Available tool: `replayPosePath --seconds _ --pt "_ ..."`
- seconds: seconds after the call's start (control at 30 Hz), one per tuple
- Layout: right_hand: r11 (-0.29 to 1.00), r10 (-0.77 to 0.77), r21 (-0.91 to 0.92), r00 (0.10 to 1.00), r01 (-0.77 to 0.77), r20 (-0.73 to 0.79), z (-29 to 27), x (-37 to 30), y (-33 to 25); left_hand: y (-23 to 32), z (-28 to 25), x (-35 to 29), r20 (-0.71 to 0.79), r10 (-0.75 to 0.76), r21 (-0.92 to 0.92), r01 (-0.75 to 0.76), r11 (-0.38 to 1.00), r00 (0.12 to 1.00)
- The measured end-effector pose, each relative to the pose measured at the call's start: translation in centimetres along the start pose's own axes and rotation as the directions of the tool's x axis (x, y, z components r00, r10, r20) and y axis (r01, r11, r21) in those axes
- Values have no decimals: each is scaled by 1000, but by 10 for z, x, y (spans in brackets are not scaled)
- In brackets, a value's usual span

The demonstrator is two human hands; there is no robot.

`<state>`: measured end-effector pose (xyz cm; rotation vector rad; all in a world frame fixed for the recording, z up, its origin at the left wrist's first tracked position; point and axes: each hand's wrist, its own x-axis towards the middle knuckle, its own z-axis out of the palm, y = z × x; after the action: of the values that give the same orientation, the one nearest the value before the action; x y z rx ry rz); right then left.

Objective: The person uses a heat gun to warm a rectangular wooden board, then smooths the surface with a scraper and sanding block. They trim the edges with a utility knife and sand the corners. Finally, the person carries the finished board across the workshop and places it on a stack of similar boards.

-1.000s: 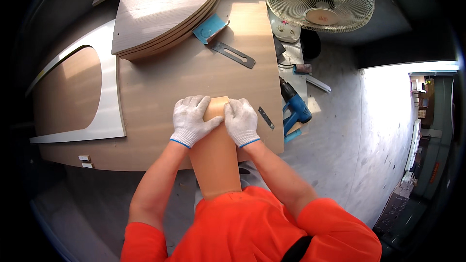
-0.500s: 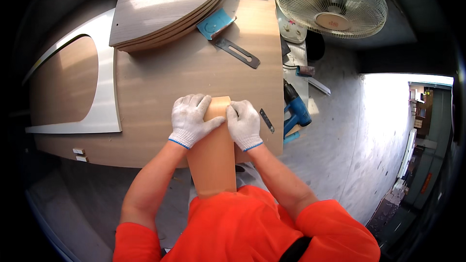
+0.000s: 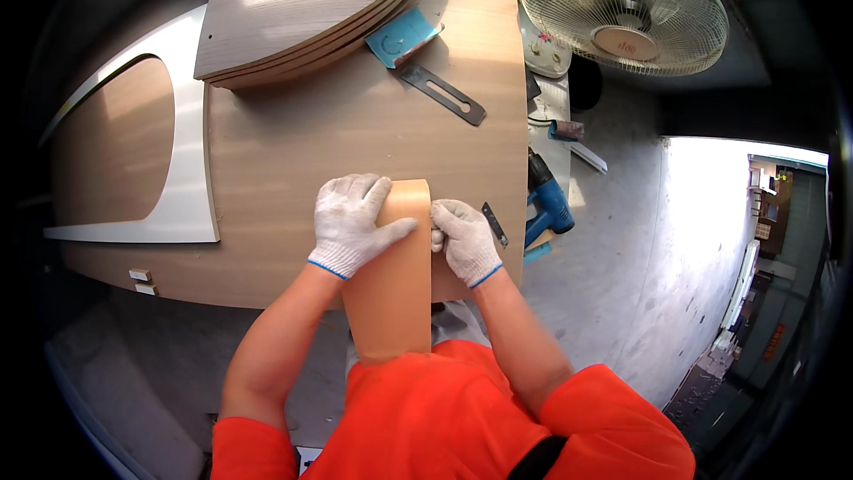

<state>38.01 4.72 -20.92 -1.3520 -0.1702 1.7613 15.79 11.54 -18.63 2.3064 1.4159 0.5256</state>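
Board, tapered, against knit-gloved fingers

The near end of the wood-toned panel disappears behind the orange-red shirt, and the left hand covers part of its left edge. Whether the right hand pinches anything between its curled fingers cannot be told. The top edge crops the stack of curved boards. The table partly hides the blue power tool. Distant clutter beyond the doorway is too small to identify.
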Motion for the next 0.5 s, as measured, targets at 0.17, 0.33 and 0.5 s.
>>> replayPosePath --seconds 0.17,0.33,0.5 --pt "983 183 -20 979 -182 95 4 9 -31 0 1 1 12 20 11 -20 1000 1000" --pt "932 326 93 922 -350 207 -3 23 -35 1 -1 2 18 21 10 -21 1000 1000" --pt "851 412 253 884 -460 221 -1 11 -25 2 -2 3 -1 42 35 -42 999 999"
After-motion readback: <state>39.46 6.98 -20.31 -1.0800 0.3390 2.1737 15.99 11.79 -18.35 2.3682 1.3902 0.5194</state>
